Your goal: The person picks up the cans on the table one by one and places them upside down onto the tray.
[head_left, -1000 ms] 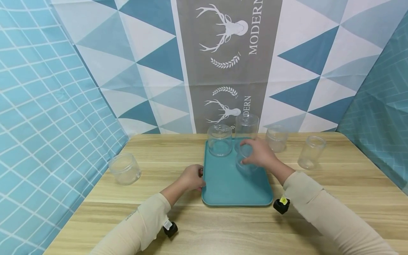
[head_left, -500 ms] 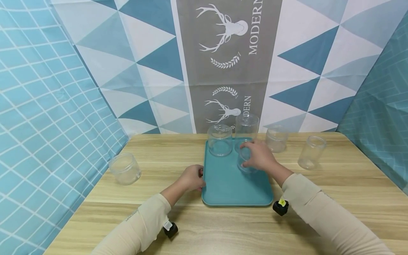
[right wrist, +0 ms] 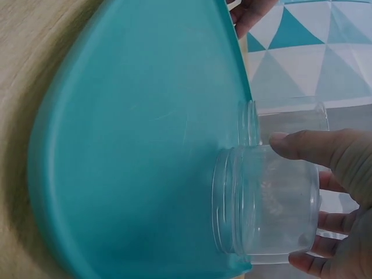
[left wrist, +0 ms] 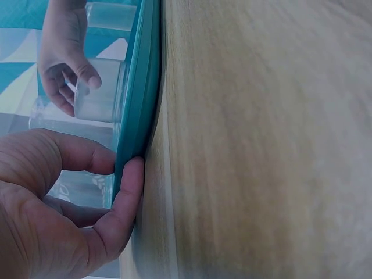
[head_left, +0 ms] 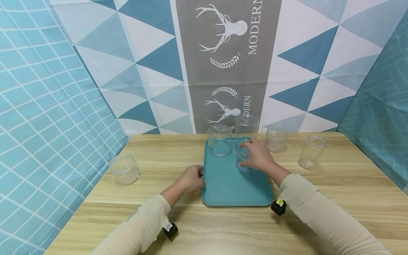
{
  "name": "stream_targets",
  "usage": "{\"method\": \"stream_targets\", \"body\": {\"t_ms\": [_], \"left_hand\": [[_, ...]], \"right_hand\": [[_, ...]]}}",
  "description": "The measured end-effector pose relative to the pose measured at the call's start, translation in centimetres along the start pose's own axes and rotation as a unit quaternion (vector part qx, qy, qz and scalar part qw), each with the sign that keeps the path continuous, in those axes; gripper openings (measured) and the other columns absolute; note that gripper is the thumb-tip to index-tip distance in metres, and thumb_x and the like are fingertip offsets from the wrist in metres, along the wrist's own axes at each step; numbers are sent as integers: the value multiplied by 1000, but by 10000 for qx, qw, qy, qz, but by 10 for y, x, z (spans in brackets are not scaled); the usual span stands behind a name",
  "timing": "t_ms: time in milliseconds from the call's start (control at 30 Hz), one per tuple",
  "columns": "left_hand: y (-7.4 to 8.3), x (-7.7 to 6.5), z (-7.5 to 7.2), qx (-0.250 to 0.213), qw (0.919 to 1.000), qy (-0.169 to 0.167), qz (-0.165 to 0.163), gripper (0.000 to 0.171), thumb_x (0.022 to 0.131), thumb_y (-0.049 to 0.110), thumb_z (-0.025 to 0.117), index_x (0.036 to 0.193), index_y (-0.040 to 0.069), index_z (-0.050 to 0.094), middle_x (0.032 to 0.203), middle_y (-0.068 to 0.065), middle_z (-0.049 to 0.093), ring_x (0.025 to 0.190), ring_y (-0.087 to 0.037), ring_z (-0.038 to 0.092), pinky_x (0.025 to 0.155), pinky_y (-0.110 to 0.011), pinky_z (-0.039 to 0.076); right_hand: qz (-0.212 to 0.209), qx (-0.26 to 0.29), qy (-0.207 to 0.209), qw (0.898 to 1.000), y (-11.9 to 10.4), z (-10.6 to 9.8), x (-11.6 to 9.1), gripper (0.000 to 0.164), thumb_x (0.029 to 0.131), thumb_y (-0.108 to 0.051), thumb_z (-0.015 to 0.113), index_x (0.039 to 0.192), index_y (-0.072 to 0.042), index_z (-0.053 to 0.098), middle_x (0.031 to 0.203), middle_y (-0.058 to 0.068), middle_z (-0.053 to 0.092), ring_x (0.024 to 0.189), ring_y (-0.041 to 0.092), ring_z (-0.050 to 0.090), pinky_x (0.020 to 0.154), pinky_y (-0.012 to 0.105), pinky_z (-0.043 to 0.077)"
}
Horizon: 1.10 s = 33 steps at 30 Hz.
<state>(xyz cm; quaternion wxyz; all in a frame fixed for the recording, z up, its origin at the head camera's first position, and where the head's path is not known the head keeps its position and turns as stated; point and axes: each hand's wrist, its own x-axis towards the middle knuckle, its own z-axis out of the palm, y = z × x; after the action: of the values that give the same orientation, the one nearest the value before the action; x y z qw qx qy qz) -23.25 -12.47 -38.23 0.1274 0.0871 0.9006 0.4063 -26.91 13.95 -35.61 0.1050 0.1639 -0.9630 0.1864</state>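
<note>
A teal tray (head_left: 236, 193) lies on the wooden table. My left hand (head_left: 191, 178) pinches its left rim; in the left wrist view the thumb and a finger sit on either side of the edge. Over the tray's right half, my right hand (head_left: 259, 156) holds a clear jar (right wrist: 282, 197) around its sides. This jar stands upside down, its threaded neck at the tray surface. Just behind it on the tray is a taller clear jar (head_left: 247, 124), and a wide clear jar (head_left: 220, 143) stands at the back left corner.
Right of the tray stand a short clear jar (head_left: 276, 140) and a slim tall one, a clear cylinder (head_left: 312, 152). Another short clear jar (head_left: 125, 169) is near the table's left edge. Patterned cloth (head_left: 149, 63) hangs behind and at both sides.
My right hand and the jar in it have shifted slightly, most recently a little to the left. The left hand and the tray have stayed in place.
</note>
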Motion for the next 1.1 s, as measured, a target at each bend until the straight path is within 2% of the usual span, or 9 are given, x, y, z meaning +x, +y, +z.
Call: {"method": "stream_targets", "body": {"t_ms": [333, 1100], "left_hand": [[0, 0, -1, -65, 10000, 4, -46, 70, 74, -15, 63, 140, -15, 39, 103, -16, 55, 65, -18, 65, 57, -25, 57], [-2, 2, 0, 46, 10000, 14, -4, 71, 73, -13, 64, 139, -15, 40, 102, -15, 55, 65, -17, 64, 57, -25, 57]], "right_hand": [[112, -48, -53, 9999, 0, 0, 1, 67, 68, -33, 89, 123, -6, 63, 129, 23, 54, 120, 44, 49, 100, 58, 40], [-62, -104, -241, 9996, 4, -7, -1, 70, 66, -29, 90, 125, -4, 61, 129, 23, 53, 118, 42, 50, 93, 57, 46]]}}
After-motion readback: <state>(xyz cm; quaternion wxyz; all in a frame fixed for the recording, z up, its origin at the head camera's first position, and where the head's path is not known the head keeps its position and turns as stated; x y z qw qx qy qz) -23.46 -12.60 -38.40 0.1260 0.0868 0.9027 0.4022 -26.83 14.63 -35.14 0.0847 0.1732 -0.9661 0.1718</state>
